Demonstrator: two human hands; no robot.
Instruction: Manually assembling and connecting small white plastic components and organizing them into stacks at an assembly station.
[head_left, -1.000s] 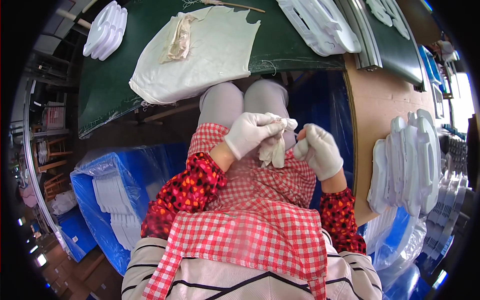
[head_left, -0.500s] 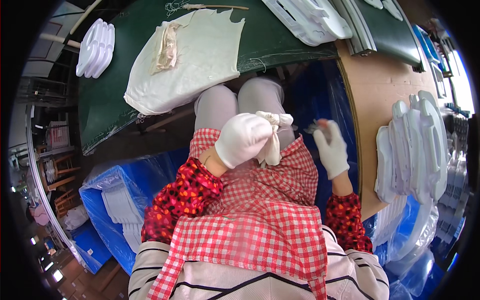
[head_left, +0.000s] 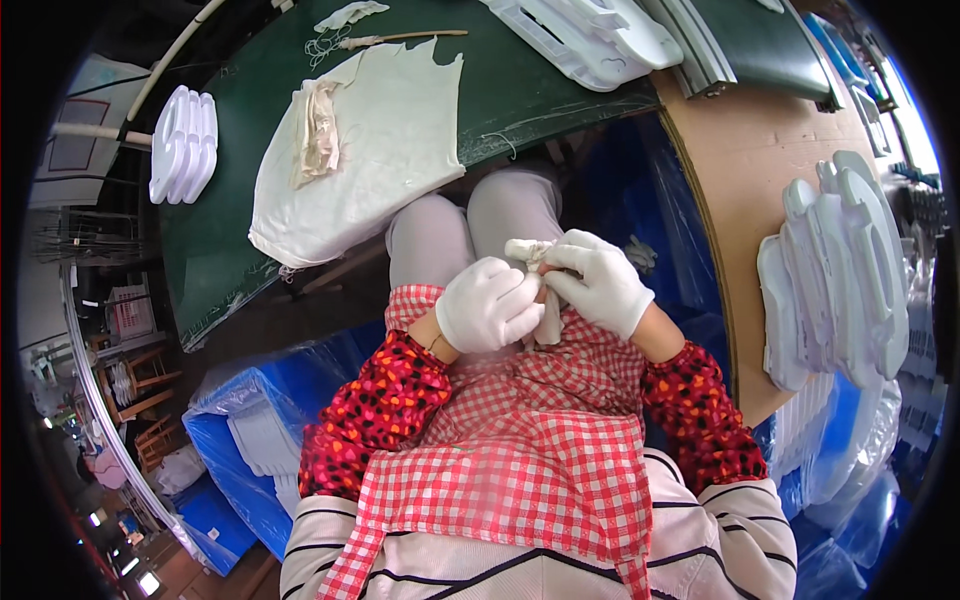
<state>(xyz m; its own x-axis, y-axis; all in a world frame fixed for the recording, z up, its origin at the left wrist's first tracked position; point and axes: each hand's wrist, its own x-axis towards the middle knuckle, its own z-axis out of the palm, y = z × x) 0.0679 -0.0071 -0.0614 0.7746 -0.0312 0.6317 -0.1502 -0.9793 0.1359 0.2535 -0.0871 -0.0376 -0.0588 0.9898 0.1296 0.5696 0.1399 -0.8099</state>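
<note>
My left hand (head_left: 490, 306), in a white glove, is closed round a knotted strip of white cloth (head_left: 549, 325) above my lap. The cloth's knotted end points up and its loose tail hangs down onto the checked apron (head_left: 500, 460). My right hand (head_left: 602, 287), gloved too, pinches at the same cloth just under the knot, its bare-looking fingertips touching those of my left. Whatever lies inside the cloth is hidden. Ahead on the green table lies a large white cloth (head_left: 370, 150) with a folded cream strip (head_left: 318, 135) on top.
White plastic parts stand at the table's left (head_left: 184, 145), at its far side (head_left: 590, 40), and in a stack (head_left: 835, 270) on the brown board at right. Blue plastic-lined bins (head_left: 225, 400) flank me. A greyish scrap (head_left: 640, 255) lies on blue plastic beyond my right hand.
My right hand has come in from the right side to the knotted cloth and now pinches it beside my left hand. My left hand keeps its hold. The view has shifted slightly.
</note>
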